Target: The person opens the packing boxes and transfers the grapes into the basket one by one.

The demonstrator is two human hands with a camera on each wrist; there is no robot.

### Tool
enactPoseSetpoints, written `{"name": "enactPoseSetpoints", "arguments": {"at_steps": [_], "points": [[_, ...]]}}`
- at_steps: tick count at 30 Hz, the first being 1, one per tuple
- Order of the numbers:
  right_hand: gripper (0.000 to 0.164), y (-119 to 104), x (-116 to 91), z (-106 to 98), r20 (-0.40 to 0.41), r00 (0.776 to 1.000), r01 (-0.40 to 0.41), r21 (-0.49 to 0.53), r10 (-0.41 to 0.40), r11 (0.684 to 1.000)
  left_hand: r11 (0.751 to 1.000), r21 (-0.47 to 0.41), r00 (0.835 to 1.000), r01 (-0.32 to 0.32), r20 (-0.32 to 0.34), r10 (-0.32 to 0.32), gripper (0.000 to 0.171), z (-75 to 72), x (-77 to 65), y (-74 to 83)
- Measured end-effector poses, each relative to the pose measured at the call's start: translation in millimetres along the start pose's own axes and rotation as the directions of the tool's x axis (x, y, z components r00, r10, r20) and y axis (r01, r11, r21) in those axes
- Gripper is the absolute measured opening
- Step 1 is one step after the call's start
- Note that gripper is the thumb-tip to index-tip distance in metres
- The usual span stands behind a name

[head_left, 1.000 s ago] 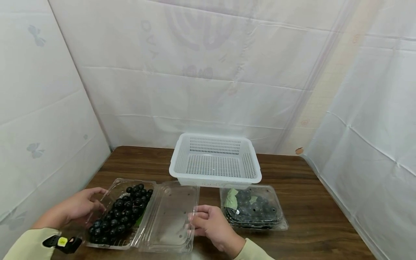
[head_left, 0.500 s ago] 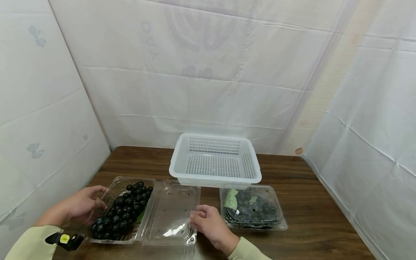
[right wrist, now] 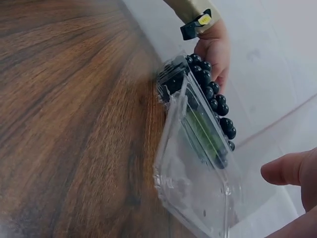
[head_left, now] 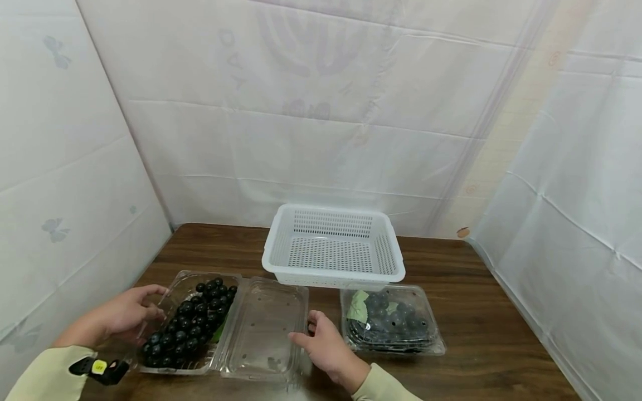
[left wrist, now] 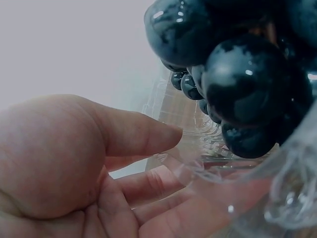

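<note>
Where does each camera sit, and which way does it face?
Head: on the head, facing forward-down over dark grapes and white basket; left hand and right hand show.
Left wrist: on that wrist, facing dark grapes; left hand shows.
Right wrist: on that wrist, facing the clear lid; both hands partly show.
Head and right wrist share clear lid, dark grapes.

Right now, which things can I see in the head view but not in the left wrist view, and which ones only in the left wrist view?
Only the head view shows the white basket, the closed clear box and the right hand.

Only the left wrist view is close enough to show the skin creases below the thumb of the left hand and pale patches, perhaps reflections, on the dark grapes.

Both share the left hand, the dark grapes and the open clear box.
</note>
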State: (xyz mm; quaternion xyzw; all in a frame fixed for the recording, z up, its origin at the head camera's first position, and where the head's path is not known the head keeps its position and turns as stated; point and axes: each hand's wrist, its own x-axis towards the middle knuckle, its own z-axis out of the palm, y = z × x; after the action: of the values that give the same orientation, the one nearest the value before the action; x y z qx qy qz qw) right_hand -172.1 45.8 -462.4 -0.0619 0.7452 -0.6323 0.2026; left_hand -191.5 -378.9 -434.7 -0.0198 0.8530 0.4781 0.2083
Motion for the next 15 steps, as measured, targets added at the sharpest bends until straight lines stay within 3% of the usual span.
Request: {"name": "enactPoseSetpoints", "arguments": {"at_steps": [5,9,12,15], "points": [[0.078,-9.0,0.2,6.9,-0.027,0.995,0.086,-0.210,-0.093,0.974,1.000,-0.005,1.000,0.014,0.005,-0.014,0.050,0.2,0.4,2.4],[0.071,-26.2,6.8,13.4,0.034,0.990,0.139,-0.403,-0.137,0.905,0.999,0.012,1.000,0.030,0.001,-0.030,0.052,-0.5,0.9,3.4],[0.066,-40.3,14.2,19.1,0.084,0.991,0.134,-0.462,-0.108,0.877,0.999,0.032,0.999,0.041,-0.001,-0.041,0.053,-1.3,1.3,4.0],[0.062,-49.3,24.1,27.4,0.104,0.993,0.098,-0.454,-0.057,0.885,0.998,0.036,0.999,0.046,0.007,-0.047,0.053,-2.0,1.5,4.1]]}}
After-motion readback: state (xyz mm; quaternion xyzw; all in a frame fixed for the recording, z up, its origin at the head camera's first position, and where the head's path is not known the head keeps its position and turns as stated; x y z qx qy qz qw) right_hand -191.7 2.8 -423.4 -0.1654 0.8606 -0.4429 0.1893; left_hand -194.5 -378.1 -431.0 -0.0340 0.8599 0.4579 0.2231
